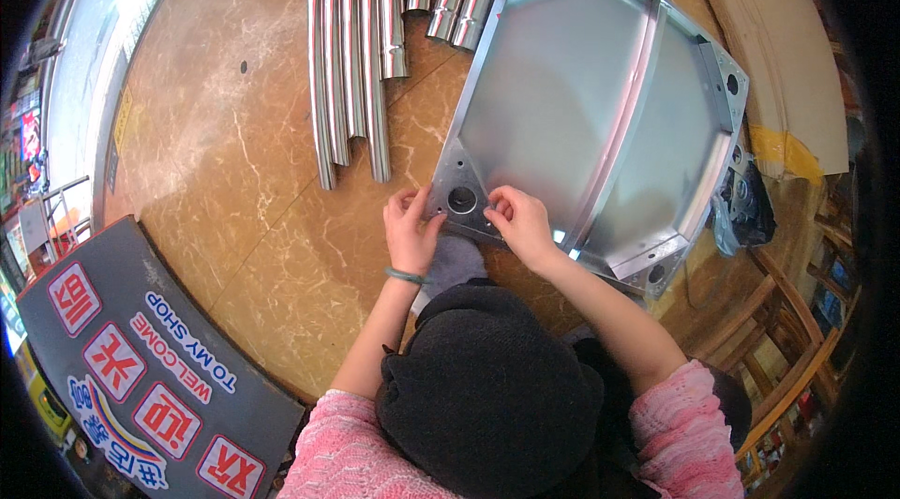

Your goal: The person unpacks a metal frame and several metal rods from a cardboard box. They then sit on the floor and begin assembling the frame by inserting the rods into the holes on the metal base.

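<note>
**Both hands at the corner of a sheet-metal panel**

Nearest the camera, pink knitted sleeves with a wavy pattern frame a bulk of dark fleecy cloth. Bare forearms reach up from them, the left wrist ringed by a thin green band.

The left hand [410, 229] rests against the near corner of the metal panel [572, 96], fingers curled at its edge. The right hand [521, 225] sits on the same corner, fingertips drawn together in a pinch on something too small to tell. Between them lies a round hole [461, 200] in the triangular corner bracket.

The panel is a dull, matte, galvanised-looking plate with clipped corners, a raised rim and a pressed rib across it. It lies flat on the floor [234, 171], polished tan marble-patterned tile with pale veins.

Beyond it, a row of shiny chrome tubes [352, 68] lies side by side, touching. Corrugated cardboard [797, 58] lies at the far right.
</note>
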{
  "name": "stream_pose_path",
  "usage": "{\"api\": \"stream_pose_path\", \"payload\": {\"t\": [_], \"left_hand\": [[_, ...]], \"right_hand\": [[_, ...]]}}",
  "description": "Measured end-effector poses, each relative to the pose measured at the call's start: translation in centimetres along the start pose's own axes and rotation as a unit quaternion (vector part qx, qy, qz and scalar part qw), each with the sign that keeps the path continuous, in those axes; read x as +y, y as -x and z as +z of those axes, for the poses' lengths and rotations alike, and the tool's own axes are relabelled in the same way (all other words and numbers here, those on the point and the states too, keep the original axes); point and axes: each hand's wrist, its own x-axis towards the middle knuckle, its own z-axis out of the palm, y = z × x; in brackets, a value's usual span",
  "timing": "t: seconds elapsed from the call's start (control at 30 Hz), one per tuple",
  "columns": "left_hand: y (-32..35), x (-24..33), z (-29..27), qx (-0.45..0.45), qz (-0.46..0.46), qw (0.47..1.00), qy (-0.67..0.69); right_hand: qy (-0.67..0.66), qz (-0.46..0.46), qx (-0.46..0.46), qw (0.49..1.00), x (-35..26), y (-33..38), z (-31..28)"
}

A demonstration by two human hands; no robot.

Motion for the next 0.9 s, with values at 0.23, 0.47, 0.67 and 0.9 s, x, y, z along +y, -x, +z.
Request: {"api": "stream_pose_path", "payload": {"t": [0.23,0.47,0.67,0.9], "left_hand": [[0.2,-0.1,0.0,-0.043,0.003,0.999,0.009],[-1.5,-1.3,1.8,0.018,-0.068,0.993,0.095],[-2.5,-3.7,2.3,-0.07,-0.172,0.959,0.215],[-2.8,-3.8,3.2,-0.099,-0.236,0.921,0.294]], "right_hand": [[-0.01,-0.017,-0.017,1.0,0.4,-0.5,0.1],[-0.074,0.08,-0.029,0.994,1.3,-3.7,1.3],[-0.145,0.131,-0.044,0.98,1.5,-5.6,1.7],[-0.062,0.142,-0.028,0.988,1.4,-6.6,2.2]]}}
